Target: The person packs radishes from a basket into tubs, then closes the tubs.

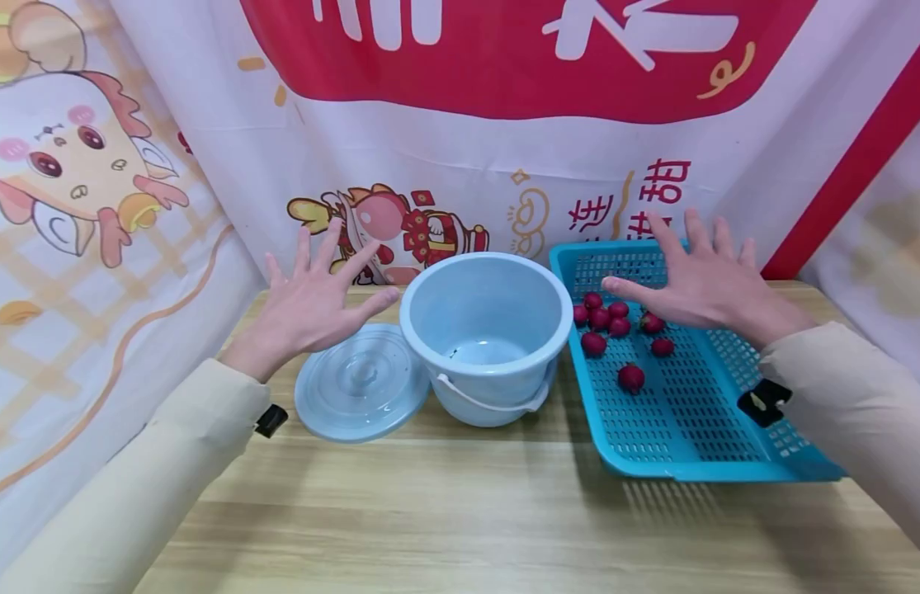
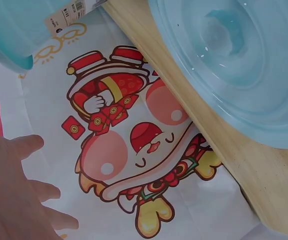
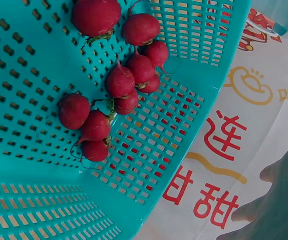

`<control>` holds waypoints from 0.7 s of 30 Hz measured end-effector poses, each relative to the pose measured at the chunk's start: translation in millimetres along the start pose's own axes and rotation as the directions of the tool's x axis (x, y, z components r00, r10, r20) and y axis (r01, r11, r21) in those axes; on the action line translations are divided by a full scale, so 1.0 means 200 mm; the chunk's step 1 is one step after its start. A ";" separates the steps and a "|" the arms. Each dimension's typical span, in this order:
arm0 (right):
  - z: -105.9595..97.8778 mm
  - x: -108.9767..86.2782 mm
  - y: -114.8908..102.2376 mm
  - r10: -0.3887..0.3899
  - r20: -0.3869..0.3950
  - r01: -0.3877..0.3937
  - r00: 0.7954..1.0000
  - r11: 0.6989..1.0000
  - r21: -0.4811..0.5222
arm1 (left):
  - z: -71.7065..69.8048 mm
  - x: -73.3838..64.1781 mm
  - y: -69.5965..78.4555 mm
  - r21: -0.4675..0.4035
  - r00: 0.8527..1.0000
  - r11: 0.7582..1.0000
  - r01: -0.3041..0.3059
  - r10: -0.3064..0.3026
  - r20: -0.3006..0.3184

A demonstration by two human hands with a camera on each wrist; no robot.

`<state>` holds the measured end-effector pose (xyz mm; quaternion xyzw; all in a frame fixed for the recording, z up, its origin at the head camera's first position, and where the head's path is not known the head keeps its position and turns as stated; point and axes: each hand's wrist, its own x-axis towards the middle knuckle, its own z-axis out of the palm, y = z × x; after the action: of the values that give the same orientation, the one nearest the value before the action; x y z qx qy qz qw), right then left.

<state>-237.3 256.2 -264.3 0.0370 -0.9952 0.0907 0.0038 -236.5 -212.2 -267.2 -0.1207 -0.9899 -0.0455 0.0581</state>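
In the head view, the left hand (image 1: 311, 309) is raised with fingers spread above a round light-blue lid (image 1: 361, 381) that lies on the table. Fingers apart, the right hand (image 1: 708, 285) hovers over the back of a teal slotted basket (image 1: 678, 469). Neither hand holds anything. Between them stands a light-blue bucket (image 1: 485, 384) with its white handle hanging down at the front. Several red radishes (image 3: 120, 80) lie in the basket, mostly towards its back left, with thin roots showing in the right wrist view. The left wrist view shows the lid's knob (image 2: 224, 32) from above.
The wooden table (image 1: 430, 511) reaches forward from a white printed cloth (image 1: 445, 148) hanging behind it. Cloth also hangs on the left and right sides. The basket stands close to the bucket's right.
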 end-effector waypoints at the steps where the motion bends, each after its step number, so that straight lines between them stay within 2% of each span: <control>1: 0.00 0.00 0.00 0.000 0.000 0.000 1.000 1.000 0.000 | 0.00 0.00 0.00 0.000 1.000 1.000 -0.002 0.002 -0.004; 6: 0.00 0.01 -0.01 -0.005 -0.010 0.005 1.000 1.000 0.006 | -0.01 0.00 0.00 -0.008 1.000 1.000 -0.008 0.008 -0.009; 10: 0.00 0.01 -0.02 -0.043 -0.052 0.043 0.998 0.999 0.013 | -0.02 0.00 0.00 -0.034 1.000 0.999 -0.007 0.007 -0.013; 15: 0.02 0.02 -0.03 -0.111 -0.084 0.118 0.990 0.990 0.082 | -0.01 -0.01 0.02 -0.172 0.998 0.984 -0.040 0.032 -0.046; 18: 0.03 0.03 -0.02 -0.135 -0.063 0.144 0.989 0.976 0.162 | 0.02 -0.02 0.05 -0.325 0.995 0.942 -0.088 0.064 -0.082; 21: 0.06 0.04 -0.01 -0.143 -0.042 0.149 0.989 0.956 0.253 | 0.06 -0.03 0.10 -0.494 0.992 0.862 -0.117 0.076 -0.103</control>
<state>-244.9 252.3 -275.3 0.1094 -0.9696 0.2180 0.0170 -227.6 -192.6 -278.8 -0.1794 -0.9342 -0.3012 0.0665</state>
